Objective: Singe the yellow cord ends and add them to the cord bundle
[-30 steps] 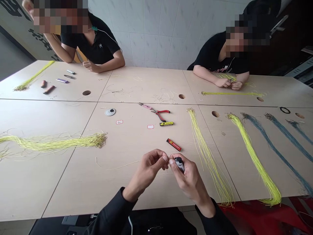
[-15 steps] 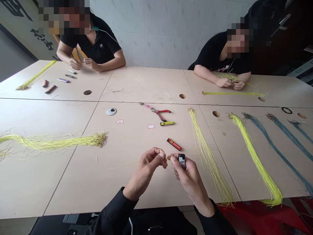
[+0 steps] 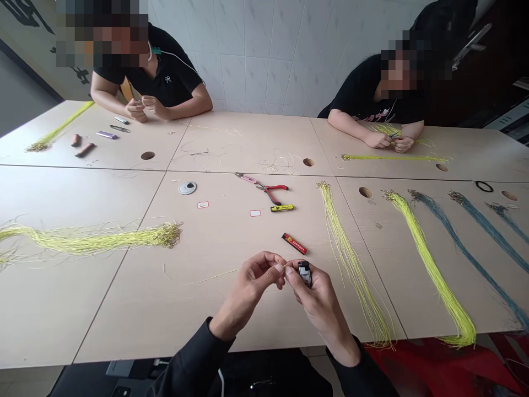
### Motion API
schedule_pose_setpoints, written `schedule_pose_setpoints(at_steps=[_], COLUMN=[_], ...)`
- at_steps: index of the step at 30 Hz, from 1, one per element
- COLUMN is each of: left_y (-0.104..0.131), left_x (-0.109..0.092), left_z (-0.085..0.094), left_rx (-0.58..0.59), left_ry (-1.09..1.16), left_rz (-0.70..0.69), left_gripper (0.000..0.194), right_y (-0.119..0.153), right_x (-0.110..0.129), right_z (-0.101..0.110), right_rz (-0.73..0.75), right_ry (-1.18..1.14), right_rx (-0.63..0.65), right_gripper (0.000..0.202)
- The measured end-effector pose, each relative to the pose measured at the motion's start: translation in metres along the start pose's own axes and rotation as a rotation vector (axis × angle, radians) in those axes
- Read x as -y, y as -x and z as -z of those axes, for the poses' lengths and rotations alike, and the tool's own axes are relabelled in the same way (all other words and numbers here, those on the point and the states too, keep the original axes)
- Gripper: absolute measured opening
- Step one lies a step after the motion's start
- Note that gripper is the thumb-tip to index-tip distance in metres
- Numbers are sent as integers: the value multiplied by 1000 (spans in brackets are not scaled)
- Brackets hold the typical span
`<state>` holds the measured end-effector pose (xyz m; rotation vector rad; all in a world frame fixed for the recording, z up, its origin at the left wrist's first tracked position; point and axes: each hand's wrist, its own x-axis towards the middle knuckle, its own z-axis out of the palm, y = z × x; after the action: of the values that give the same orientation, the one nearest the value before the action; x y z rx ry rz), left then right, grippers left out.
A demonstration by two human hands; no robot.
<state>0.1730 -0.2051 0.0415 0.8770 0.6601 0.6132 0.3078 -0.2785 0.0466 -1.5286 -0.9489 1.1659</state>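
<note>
My left hand (image 3: pixel 258 281) pinches a thin pale yellow cord (image 3: pixel 210 278) whose tail trails leftward over the table. Close against it, my right hand (image 3: pixel 314 295) is closed around a black and silver lighter (image 3: pixel 305 274), with thumb and forefinger pressed together at the cord's end. The fingertips of both hands meet, and the small piece between them is too tiny to make out. Just beyond my hands lies a red lighter (image 3: pixel 295 243). To the right, a loose bundle of yellow cords (image 3: pixel 343 248) with metal ends is spread out.
Pliers with red handles (image 3: pixel 273 193) and a yellow lighter (image 3: pixel 282 208) lie ahead. A thick yellow cord bundle (image 3: pixel 95 240) is at left; another yellow bundle (image 3: pixel 433 270) and blue bundles (image 3: pixel 491 231) are at right. Two people (image 3: pixel 165 82) (image 3: pixel 367 105) work across the table (image 3: pixel 231 331).
My hands have come together, so the fingertips now touch. The lighter in my right hand has shifted slightly left. Across the table, the left person's hands have drawn closer to each other.
</note>
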Motion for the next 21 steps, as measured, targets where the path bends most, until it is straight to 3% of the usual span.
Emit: schedule_pose_setpoints(at_steps=[9,21], left_y=[-2,1], left_x=[1,-1], left_z=[5,8], left_rx=[-39,-22], left_ry=[-198,-271], left_rz=[-28,-22], left_gripper=[29,27], right_y=[2,6], right_x=[-3,-7], right_z=[3,5], right_rz=[-38,4], right_ry=[20,121], right_rx=[34,-5], right_gripper=[36,34])
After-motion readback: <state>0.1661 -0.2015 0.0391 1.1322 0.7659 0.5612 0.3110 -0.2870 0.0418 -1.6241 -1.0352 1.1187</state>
